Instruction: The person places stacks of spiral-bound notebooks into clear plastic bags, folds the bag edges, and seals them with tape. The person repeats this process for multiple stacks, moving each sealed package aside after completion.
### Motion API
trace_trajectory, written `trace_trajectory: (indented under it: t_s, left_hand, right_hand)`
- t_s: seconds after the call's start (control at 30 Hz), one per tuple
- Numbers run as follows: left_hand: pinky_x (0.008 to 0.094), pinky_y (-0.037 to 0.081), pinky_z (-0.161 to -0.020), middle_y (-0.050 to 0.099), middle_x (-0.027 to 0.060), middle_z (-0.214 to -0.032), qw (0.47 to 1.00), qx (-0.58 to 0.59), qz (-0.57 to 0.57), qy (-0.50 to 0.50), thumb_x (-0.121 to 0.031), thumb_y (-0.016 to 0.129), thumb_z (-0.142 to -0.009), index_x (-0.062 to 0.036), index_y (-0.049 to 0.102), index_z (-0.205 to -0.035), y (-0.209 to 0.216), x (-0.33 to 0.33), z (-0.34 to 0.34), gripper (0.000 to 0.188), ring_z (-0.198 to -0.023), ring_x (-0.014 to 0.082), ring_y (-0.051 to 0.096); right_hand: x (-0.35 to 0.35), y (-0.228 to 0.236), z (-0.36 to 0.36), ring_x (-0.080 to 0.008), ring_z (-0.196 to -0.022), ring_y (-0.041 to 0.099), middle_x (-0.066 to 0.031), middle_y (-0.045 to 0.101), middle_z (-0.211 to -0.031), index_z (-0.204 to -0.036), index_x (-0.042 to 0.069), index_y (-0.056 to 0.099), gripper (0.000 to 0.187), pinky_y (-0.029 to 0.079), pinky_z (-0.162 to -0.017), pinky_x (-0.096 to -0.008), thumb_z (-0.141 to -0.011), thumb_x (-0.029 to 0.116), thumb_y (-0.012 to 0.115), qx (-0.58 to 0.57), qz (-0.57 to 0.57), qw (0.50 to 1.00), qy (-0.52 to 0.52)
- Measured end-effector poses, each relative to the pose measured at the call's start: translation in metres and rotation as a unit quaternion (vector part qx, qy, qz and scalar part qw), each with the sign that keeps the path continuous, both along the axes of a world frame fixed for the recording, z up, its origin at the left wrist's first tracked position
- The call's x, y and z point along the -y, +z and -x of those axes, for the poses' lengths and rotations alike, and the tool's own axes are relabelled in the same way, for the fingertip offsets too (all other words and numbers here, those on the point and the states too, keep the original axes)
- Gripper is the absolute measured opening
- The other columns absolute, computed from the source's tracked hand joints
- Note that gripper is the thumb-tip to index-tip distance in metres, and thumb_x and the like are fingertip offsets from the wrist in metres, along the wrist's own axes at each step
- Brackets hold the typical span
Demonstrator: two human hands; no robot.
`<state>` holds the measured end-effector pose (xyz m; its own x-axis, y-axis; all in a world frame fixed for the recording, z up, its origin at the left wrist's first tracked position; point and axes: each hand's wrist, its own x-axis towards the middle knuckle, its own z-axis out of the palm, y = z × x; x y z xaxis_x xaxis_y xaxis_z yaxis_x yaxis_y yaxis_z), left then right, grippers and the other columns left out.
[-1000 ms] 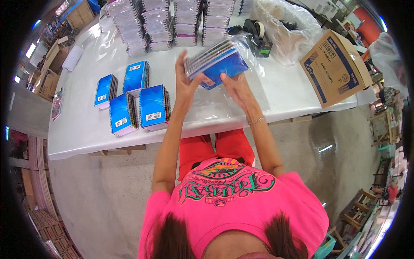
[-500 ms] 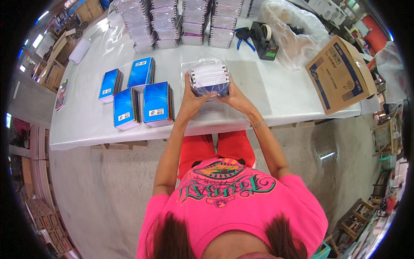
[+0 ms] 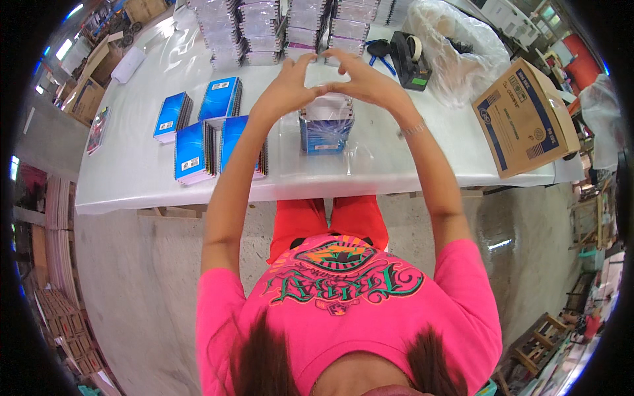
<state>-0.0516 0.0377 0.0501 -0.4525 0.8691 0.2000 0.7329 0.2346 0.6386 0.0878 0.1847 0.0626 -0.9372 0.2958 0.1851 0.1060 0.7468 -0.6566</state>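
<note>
A stack of spiral notebooks with blue covers, wrapped in clear plastic, stands near the middle of the table's front. Over its far top edge are both my hands, raised with fingers curved and thumb tips close together. My left hand is open, thumb and fingers apart. Facing it, my right hand is open too, its fingertips bent towards the left ones. Whether any thin clear film touches the fingertips is hard to see. Left of the wrapped stack are several piles of blue spiral notebooks, one partly covered by my left forearm.
Tall rows of plastic-wrapped notebooks line the table's far side. A black tape dispenser, blue-handled pliers and a clear plastic bag sit at the back right. Further right is a cardboard box.
Both hands have let go of the wrapped stack's sides and moved up and away, above its far edge. The stack now stands on the table, its blue front showing.
</note>
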Motion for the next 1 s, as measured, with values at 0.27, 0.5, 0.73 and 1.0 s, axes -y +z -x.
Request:
trace_trajectory:
  t_s: [0.27, 0.5, 0.73, 1.0]
  left_hand:
    - [0.0362, 0.053, -0.082, 0.059, 0.0117, -0.105, 0.993, 0.004, -0.102, -0.059, -0.014, 0.071, -0.077, -0.0172, 0.067, -0.117, 0.07, 0.035, 0.02, 0.04, -0.095, 0.023, 0.064]
    - [0.0398, 0.037, -0.103, 0.055, 0.0106, -0.123, 0.976, -0.157, 0.004, -0.153, -0.027, 0.076, -0.077, -0.011, 0.072, -0.096, 0.041, 0.038, -0.011, 0.025, -0.122, 0.0279, 0.049]
    - [0.0369, 0.039, -0.102, 0.056, 0.0085, -0.123, 0.962, -0.239, -0.071, -0.109, -0.027, 0.075, -0.079, -0.0084, 0.072, -0.082, 0.038, 0.047, -0.025, 0.019, -0.12, 0.0257, 0.052]
    - [0.0326, 0.047, -0.085, 0.062, 0.0089, -0.107, 0.991, -0.07, -0.111, -0.039, -0.02, 0.072, -0.083, -0.0076, 0.067, -0.106, 0.038, 0.021, -0.007, 0.027, -0.093, 0.0219, 0.058]
  right_hand:
    - [-0.019, 0.069, -0.029, -0.0099, -0.075, 0.055, -0.0018, 0.056, -0.089, -0.118, 0.01, 0.062, 0.041, 0.049, -0.067, -0.0238, -0.078, 0.005, 0.068, -0.034, -0.056, 0.997, 0.05]
    - [-0.006, 0.04, -0.045, -0.0246, -0.115, 0.047, -0.0067, 0.055, -0.123, -0.089, 0.011, 0.072, 0.015, 0.037, -0.1, -0.0369, -0.077, 0.016, 0.077, 0.003, -0.138, 0.977, 0.16]
    - [-0.011, 0.035, -0.06, -0.0239, -0.113, 0.052, -0.0061, 0.058, -0.118, -0.09, 0.006, 0.07, 0.02, 0.038, -0.101, -0.0368, -0.073, 0.013, 0.078, -0.007, -0.251, 0.962, 0.107]
    - [-0.02, 0.045, -0.028, -0.0222, -0.082, 0.06, -0.0103, 0.064, -0.092, -0.107, 0.005, 0.066, 0.028, 0.048, -0.074, -0.0336, -0.08, 0.014, 0.07, -0.132, -0.105, 0.978, 0.121]
